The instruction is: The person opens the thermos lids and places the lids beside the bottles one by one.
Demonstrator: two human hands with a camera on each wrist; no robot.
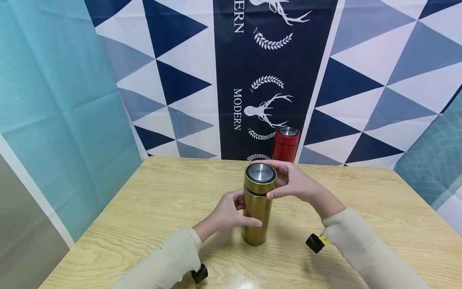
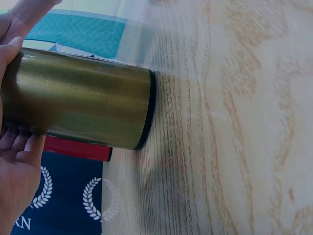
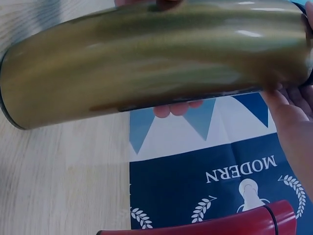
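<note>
One gold flask [image 1: 257,208], steel-topped lid [image 1: 260,173], upright

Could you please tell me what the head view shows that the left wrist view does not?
Only the head view shows the gold flask's steel-topped lid, the right hand gripping it, and both sleeves. Only the left wrist view shows the flask's black base rim close up on the table. Both show the gold flask, the left hand holding its body, and the red flask behind.

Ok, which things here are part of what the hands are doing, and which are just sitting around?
In use:
gold flask, upright on the wooden table
its lid, gripped by the right hand
left hand, gripping the flask body

Lying about:
red flask, standing behind, untouched
</note>
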